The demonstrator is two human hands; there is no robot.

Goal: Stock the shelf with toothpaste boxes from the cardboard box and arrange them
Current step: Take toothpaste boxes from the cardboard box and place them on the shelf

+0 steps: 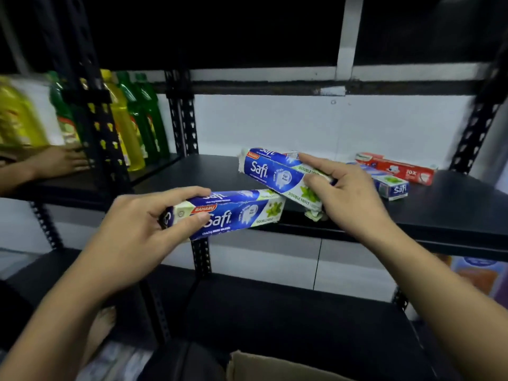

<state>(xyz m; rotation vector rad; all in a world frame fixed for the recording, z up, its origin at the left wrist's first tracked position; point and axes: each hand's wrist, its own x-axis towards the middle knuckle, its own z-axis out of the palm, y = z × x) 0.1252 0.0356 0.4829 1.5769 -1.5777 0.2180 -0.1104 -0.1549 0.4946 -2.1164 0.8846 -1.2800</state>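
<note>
Blue-and-white cardboard filled both hands in the head view. The left hand (137, 226) gripped one Safi box (236, 213) by its near end. Its long axis ran roughly nine to three, just off the front edge of the black shelf (428, 213). The right hand (349, 199) clasped a second Safi box (272, 171) at its lower end, tilted ten to four above the shelf. A blue stocked box (391, 187) and a red stocked box (398, 170) lay at about two o'clock from the right hand, the nearer one. Its box would probably go down first, alongside them. The cardboard box (264, 367) sat at six o'clock.
</note>
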